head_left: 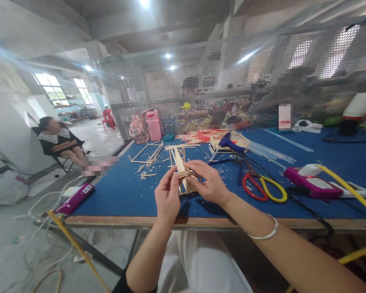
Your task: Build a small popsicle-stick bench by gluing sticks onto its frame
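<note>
Both hands hold a small frame made of pale wooden sticks above the front of the blue table. My left hand is closed on its near left side, thumb upright against the sticks. From the right, my right hand pinches the same piece, with fingers curled over its top. Another part of stick framework shows below and between the hands; whether it joins the held piece I cannot tell. A silver bangle sits on my right forearm.
On the blue table lie red-and-yellow-handled scissors, a blue glue gun, clear glue sticks, a stick outline, wood scraps and purple power strips. A perforated screen stands behind. A person sits at left.
</note>
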Action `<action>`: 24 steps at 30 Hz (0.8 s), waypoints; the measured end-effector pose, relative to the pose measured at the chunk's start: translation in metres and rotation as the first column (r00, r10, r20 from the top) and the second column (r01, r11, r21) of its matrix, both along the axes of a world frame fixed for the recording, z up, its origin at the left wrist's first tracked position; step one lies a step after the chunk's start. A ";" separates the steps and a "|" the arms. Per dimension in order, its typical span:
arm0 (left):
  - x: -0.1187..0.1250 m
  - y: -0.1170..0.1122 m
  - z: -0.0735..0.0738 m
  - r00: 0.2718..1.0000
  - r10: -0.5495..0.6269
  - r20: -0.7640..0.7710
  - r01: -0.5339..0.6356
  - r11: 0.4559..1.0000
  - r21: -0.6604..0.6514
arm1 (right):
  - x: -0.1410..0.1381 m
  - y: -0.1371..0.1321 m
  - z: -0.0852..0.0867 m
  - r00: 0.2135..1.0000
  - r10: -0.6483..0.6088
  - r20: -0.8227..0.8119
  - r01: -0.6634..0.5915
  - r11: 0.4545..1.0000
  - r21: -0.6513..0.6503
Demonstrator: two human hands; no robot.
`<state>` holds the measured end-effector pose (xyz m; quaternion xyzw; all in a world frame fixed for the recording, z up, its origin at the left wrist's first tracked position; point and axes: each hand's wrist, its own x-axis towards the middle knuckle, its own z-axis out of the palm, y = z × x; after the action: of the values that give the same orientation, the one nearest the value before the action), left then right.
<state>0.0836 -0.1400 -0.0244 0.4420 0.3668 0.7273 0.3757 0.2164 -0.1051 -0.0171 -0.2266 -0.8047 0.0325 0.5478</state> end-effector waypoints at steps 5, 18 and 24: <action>0.000 0.002 0.004 0.998 -0.038 0.058 0.042 0.997 -0.069 | -0.001 0.001 -0.001 1.000 -0.002 0.012 0.002 1.000 -0.001; -0.004 0.004 0.005 0.959 -0.099 0.266 0.131 0.986 -0.104 | 0.007 -0.002 -0.004 0.996 -0.047 -0.073 0.031 0.977 -0.209; -0.014 0.020 0.028 0.951 -0.124 0.284 0.232 0.892 -0.388 | 0.004 0.001 -0.004 0.996 0.038 0.082 0.020 0.795 -0.606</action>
<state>0.0692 -0.1202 0.0035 0.2877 0.4206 0.6444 0.5702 0.2203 -0.1043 -0.0210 -0.3873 -0.7769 0.2806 0.4095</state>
